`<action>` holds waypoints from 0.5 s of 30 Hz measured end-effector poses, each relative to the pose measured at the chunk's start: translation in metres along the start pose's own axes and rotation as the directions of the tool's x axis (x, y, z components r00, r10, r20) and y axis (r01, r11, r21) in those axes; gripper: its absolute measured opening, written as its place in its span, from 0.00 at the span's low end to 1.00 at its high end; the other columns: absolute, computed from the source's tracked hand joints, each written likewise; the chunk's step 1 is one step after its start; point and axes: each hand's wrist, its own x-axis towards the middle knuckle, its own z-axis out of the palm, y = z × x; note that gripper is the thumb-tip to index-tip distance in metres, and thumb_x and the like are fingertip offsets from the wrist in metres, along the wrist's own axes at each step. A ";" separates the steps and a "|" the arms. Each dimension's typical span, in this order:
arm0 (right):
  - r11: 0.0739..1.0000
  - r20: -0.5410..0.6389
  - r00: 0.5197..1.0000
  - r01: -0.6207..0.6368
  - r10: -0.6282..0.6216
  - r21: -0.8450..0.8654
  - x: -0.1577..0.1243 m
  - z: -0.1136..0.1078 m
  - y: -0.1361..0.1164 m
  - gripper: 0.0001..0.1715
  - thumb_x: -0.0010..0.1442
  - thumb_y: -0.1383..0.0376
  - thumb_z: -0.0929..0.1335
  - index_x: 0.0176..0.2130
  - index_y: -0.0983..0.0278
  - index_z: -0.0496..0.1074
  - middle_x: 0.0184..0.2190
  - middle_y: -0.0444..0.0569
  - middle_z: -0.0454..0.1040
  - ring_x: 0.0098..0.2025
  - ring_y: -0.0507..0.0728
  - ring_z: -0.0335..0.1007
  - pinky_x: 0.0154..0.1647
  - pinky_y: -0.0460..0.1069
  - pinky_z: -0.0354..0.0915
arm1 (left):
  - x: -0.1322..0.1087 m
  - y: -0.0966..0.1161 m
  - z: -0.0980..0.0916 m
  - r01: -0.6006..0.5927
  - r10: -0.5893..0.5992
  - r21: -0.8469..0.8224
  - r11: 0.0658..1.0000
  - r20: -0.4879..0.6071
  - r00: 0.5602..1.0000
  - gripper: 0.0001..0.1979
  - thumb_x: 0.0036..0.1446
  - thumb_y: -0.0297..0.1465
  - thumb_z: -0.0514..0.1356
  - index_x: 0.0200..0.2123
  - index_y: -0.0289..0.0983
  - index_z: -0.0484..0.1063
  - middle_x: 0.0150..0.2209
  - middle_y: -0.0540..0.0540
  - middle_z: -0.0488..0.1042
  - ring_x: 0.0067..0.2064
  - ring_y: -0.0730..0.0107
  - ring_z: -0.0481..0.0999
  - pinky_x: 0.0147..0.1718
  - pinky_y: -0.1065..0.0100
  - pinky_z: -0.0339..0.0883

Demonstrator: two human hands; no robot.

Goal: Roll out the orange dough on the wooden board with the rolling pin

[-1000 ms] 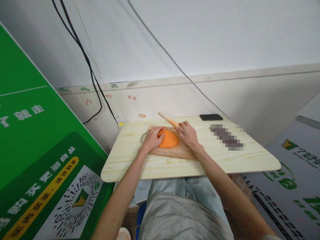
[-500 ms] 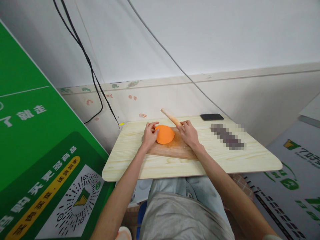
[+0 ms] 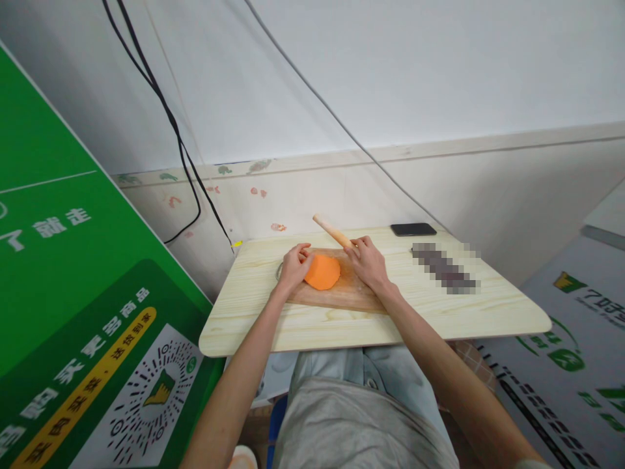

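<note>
A flat, roundish orange piece of dough point(image 3: 323, 272) lies on a wooden board point(image 3: 356, 294). My left hand point(image 3: 295, 267) pinches its left edge between thumb and fingers. To the right, my right hand point(image 3: 367, 262) is wrapped round one end of a wooden rolling pin point(image 3: 332, 231). The pin's free end points up and to the left, raised beyond the dough and not touching it. Part of a round metal rim point(image 3: 278, 271) shows behind my left hand.
The board rests on a pale wood-grain table point(image 3: 439, 319). A black phone point(image 3: 413, 229) lies at the back right, with a pixelated dark item point(image 3: 445, 268) in front of it. Cables hang along the wall behind; a green printed panel point(image 3: 161, 280) stands at the left.
The dough has shifted slightly towards me, and my left fingers have come closer together at its edge. My right hand and the rolling pin have barely moved.
</note>
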 end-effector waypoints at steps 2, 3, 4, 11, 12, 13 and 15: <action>1.000 0.011 1.000 0.002 -0.002 -0.006 0.000 -0.001 0.000 0.21 0.77 0.56 0.63 0.59 0.61 0.75 0.57 0.56 0.76 0.48 0.62 0.78 0.47 0.53 0.70 | 0.000 0.000 0.000 -0.018 0.018 0.023 1.000 0.006 1.000 0.16 0.62 0.30 0.63 0.52 0.36 0.80 0.36 0.48 0.80 0.32 0.69 0.76 0.37 0.67 0.72; 1.000 0.015 1.000 0.002 -0.002 -0.008 0.000 -0.001 0.000 0.21 0.77 0.56 0.63 0.60 0.61 0.75 0.57 0.56 0.76 0.48 0.62 0.78 0.47 0.54 0.70 | 0.000 0.000 0.000 -0.026 0.026 0.032 0.999 0.009 1.000 0.15 0.62 0.30 0.63 0.51 0.36 0.80 0.35 0.48 0.79 0.32 0.69 0.76 0.37 0.67 0.71; 1.000 0.019 1.000 0.002 -0.002 -0.010 0.000 -0.001 0.000 0.21 0.77 0.56 0.63 0.60 0.62 0.75 0.57 0.56 0.76 0.48 0.62 0.78 0.47 0.54 0.70 | 0.000 -0.001 0.000 -0.033 0.032 0.039 0.999 0.014 0.999 0.14 0.62 0.31 0.63 0.50 0.36 0.80 0.35 0.48 0.78 0.32 0.69 0.75 0.36 0.67 0.70; 1.000 0.025 1.000 0.002 -0.002 -0.022 -0.001 -0.002 -0.001 0.20 0.78 0.55 0.63 0.59 0.61 0.75 0.57 0.55 0.76 0.47 0.62 0.78 0.46 0.53 0.68 | 0.000 -0.002 -0.001 -0.077 0.074 0.109 0.991 0.027 0.997 0.11 0.63 0.31 0.64 0.47 0.36 0.82 0.36 0.47 0.76 0.35 0.66 0.74 0.40 0.65 0.71; 1.000 0.023 1.000 0.004 -0.003 -0.022 -0.001 -0.002 -0.001 0.20 0.78 0.55 0.63 0.59 0.61 0.75 0.57 0.55 0.76 0.47 0.62 0.78 0.45 0.53 0.68 | -0.001 -0.002 -0.001 -0.087 0.085 0.117 0.989 0.024 0.996 0.11 0.62 0.30 0.64 0.47 0.37 0.82 0.38 0.46 0.77 0.37 0.66 0.75 0.42 0.65 0.72; 1.000 0.020 1.000 0.005 -0.005 -0.020 -0.001 -0.002 -0.001 0.20 0.78 0.55 0.63 0.59 0.61 0.75 0.57 0.55 0.77 0.48 0.62 0.78 0.45 0.53 0.68 | -0.001 -0.001 -0.001 -0.097 0.095 0.119 0.988 0.024 0.995 0.12 0.62 0.30 0.65 0.48 0.36 0.82 0.40 0.45 0.77 0.39 0.65 0.77 0.44 0.64 0.73; 1.000 0.014 1.000 0.009 -0.009 -0.017 -0.001 -0.001 -0.001 0.20 0.77 0.55 0.63 0.59 0.61 0.75 0.57 0.54 0.77 0.48 0.62 0.78 0.45 0.53 0.68 | -0.003 0.001 -0.002 -0.103 0.100 0.107 0.989 0.032 0.994 0.15 0.61 0.28 0.66 0.51 0.36 0.82 0.44 0.43 0.79 0.42 0.63 0.79 0.49 0.62 0.74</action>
